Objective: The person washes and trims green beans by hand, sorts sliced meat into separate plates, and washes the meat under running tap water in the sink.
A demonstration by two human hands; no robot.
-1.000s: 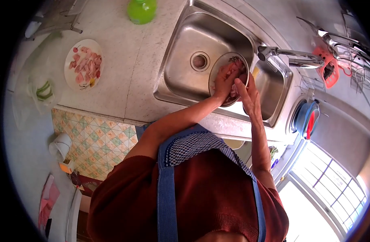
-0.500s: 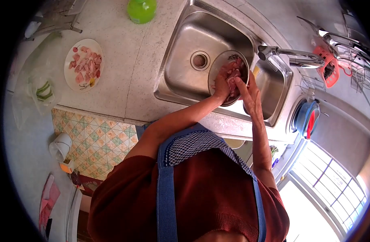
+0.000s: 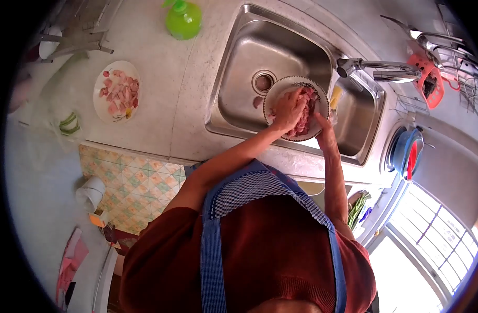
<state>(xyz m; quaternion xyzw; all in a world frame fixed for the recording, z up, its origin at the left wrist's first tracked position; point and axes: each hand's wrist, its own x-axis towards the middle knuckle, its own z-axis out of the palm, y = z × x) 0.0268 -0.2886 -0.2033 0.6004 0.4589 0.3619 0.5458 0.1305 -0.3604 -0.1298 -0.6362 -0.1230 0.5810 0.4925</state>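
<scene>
Raw meat [image 3: 303, 126] sits in a bowl [image 3: 273, 97] over a sink [image 3: 238, 91], right hand [image 3: 325, 130] clamping fingers on the bowl, left hand [image 3: 288, 111] touching meat, its fingers' grip unclear.

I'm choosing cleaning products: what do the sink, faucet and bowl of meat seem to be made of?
Sink: likely stainless steel, satin finish; grey with soft, blurred reflections.
Faucet: probably chrome-plated metal, polished; bright, sharp highlights.
Bowl: white and smooth with a dark-patterned rim, perhaps glazed ceramic, though enamel or plastic is possible.
</scene>
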